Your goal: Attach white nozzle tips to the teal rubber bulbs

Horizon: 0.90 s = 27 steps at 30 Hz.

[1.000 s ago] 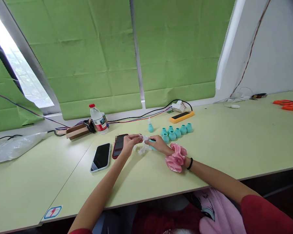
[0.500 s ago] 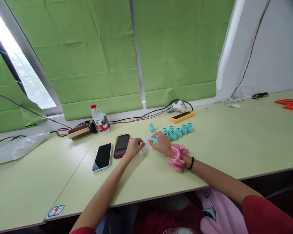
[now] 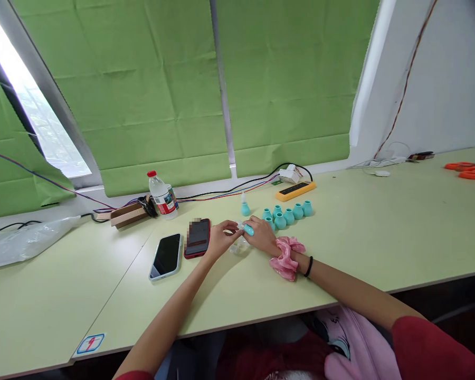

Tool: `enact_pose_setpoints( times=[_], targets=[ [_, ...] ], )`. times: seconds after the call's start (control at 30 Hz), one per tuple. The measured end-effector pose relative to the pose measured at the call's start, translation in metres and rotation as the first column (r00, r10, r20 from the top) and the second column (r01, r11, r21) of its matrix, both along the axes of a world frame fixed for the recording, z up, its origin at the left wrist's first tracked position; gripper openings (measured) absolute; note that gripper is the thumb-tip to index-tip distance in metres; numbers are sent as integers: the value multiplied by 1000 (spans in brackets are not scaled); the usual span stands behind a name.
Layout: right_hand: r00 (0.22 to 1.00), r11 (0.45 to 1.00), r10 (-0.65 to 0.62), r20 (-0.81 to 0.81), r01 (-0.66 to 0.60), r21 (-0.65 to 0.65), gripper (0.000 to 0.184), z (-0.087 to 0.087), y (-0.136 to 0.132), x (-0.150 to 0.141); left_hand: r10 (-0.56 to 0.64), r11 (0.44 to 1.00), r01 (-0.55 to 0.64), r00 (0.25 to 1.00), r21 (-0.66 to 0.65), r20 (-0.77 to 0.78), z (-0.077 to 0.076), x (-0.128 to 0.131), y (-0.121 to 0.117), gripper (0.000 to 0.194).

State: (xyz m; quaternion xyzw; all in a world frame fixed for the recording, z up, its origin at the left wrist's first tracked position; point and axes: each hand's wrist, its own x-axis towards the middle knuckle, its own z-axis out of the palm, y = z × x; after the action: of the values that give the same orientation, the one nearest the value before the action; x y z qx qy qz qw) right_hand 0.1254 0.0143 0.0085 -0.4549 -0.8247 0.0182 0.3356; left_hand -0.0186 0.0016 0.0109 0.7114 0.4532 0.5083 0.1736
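My right hand [image 3: 262, 235] is closed around a small teal rubber bulb [image 3: 248, 230], which lies tilted and partly hidden by the fingers. Against the bulb's left end, my left hand [image 3: 221, 239] pinches a clear plastic tip [image 3: 239, 225]; whether the tip sits inside the bulb I cannot tell. Below both hands lie several loose clear plastic pieces [image 3: 239, 247], partly covered. Just beyond stands a teal bulb with a clear nozzle [image 3: 245, 209] pointing up. Several bare teal bulbs [image 3: 288, 216] stand in a cluster to the right of my right hand, openings upward.
Two phones, one white-edged [image 3: 165, 257] and one red-cased [image 3: 197, 238], lie left of my left hand. Farther back are a red-capped bottle [image 3: 162, 194], a cardboard box [image 3: 130, 214], cables and a yellow power strip [image 3: 295, 191]. Orange objects [image 3: 474, 173] lie far right.
My left hand has moved slightly right and up from the loose clear pieces to the bulb, with a clear tip now between its fingers. My right hand keeps holding the bulb.
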Motion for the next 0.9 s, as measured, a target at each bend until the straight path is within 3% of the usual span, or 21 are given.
enact_pose_setpoints(
  times=[0.33, 0.57, 0.63, 0.73, 0.83, 0.9],
  targets=[
    [996, 999, 41, -76, -41, 8, 20, -5, -1, -4, -109, 979, 140, 973, -146, 204, -1, -6, 5, 21],
    [991, 998, -16, -135, 9, -56, 21, -8, -1, -4, -32, 990, 59, 978, -127, 205, -3, 0, 4, 18],
    [989, 997, -45, -141, 35, -74, 22, -8, -1, -4, 2, 998, 8, 990, -69, 142, -5, 1, 3, 17],
    [988, 997, -62, -144, 54, -59, 18, -8, 0, -5, 38, 991, -29, 997, 131, -66, -9, 1, 3, 15],
    [987, 998, -57, -148, 55, -15, 16, -8, 1, -6, 72, 937, 25, 963, 349, -261, -11, 0, 5, 16],
    [987, 998, -54, -153, 56, 7, 16, -8, 0, -6, 92, 901, 53, 947, 430, -309, -12, 0, 7, 15]
  ],
)
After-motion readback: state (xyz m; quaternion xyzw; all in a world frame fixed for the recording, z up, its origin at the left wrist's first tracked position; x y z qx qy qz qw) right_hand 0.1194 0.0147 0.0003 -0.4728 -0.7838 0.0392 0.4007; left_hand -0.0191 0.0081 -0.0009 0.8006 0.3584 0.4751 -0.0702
